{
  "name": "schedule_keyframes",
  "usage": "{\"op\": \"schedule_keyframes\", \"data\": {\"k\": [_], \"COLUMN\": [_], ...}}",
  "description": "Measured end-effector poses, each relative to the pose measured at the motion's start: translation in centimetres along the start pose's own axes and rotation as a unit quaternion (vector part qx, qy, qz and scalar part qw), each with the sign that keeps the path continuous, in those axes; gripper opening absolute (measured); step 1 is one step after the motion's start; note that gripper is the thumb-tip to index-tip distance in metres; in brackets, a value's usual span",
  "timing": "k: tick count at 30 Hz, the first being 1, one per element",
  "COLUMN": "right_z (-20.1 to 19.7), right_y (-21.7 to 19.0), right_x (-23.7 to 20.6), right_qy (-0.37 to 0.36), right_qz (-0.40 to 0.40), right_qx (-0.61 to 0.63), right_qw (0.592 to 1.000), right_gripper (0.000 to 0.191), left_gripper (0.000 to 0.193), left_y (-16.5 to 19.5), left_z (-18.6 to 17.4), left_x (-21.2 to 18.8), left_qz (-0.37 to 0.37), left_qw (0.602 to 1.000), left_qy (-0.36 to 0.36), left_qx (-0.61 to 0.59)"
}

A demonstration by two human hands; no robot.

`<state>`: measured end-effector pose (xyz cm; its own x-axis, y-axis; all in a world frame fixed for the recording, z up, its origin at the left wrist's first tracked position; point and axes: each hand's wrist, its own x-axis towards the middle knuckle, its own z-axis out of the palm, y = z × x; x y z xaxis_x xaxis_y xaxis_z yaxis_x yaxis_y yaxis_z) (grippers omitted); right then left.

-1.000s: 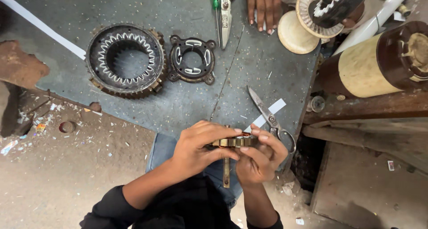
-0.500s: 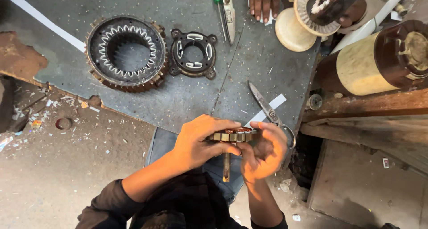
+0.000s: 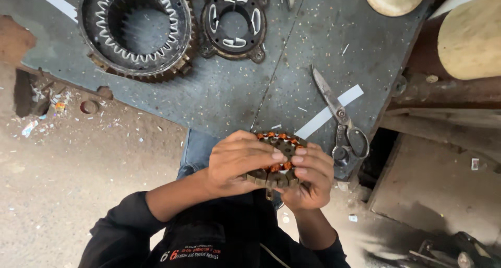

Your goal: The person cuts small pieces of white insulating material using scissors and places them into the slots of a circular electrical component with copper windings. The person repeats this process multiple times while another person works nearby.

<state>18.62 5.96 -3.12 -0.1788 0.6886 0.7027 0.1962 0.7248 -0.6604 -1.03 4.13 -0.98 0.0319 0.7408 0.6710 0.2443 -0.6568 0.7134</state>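
The grey metal table (image 3: 250,90) is showing scuffs, specks and chips all over its dull sheet top, and it is standing over a dusty, sandy floor (image 3: 68,184) littered with small scraps. Lying on the table at the far left is a big toothed stator ring (image 3: 136,30), dark and grimy, with pale winding loops inside. Just beside it sits a black round end plate (image 3: 233,21) with four lugs. A pair of steel scissors (image 3: 342,124) is resting near the table's near edge, its blades lying across a white paper strip (image 3: 330,110). A cream-coloured cylinder (image 3: 469,36) is poking in at the right.

Down in front, both hands are gripping a small stator core (image 3: 276,161), a brown laminated ring with orange copper showing in its slots, held over the lap just off the table's edge. The left hand (image 3: 237,163) is wrapping over its left side, the right hand (image 3: 313,176) cupping its right side, fingers curled tight.
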Motion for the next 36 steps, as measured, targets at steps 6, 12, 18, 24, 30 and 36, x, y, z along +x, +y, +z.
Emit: {"op": "schedule_keyframes", "data": {"k": [6,12,18,24,30,36], "right_z": [0.2,2.1,1.3,1.0,0.3,0.2], "right_y": [-0.1,-0.1,-0.5,-0.8,-1.4,-1.6], "right_x": [1.6,4.3,5.5,5.2,6.3,8.4], "right_qy": [0.016,0.104,0.020,-0.013,-0.081,-0.105], "right_qz": [0.062,0.125,0.000,-0.005,-0.070,-0.034], "right_qx": [0.026,0.203,-0.008,-0.043,-0.121,-0.156], "right_qw": [0.998,0.966,1.000,0.999,0.987,0.982], "right_gripper": [0.040,0.046,0.028,0.025,0.028,0.028], "left_gripper": [0.073,0.064,0.060,0.041,0.033,0.036], "left_y": [0.2,0.4,1.6,1.4,2.0,0.6], "left_z": [0.7,-0.1,-2.5,-2.4,-1.6,-2.4], "left_x": [0.3,2.3,3.9,4.3,3.9,5.8], "left_qz": [-0.097,-0.271,-0.229,-0.194,-0.238,-0.244], "left_qw": [0.986,0.934,0.970,0.975,0.966,0.968], "left_qy": [0.089,0.072,-0.014,-0.010,0.034,0.055], "left_qx": [-0.104,-0.221,-0.081,-0.111,-0.092,0.000]}}
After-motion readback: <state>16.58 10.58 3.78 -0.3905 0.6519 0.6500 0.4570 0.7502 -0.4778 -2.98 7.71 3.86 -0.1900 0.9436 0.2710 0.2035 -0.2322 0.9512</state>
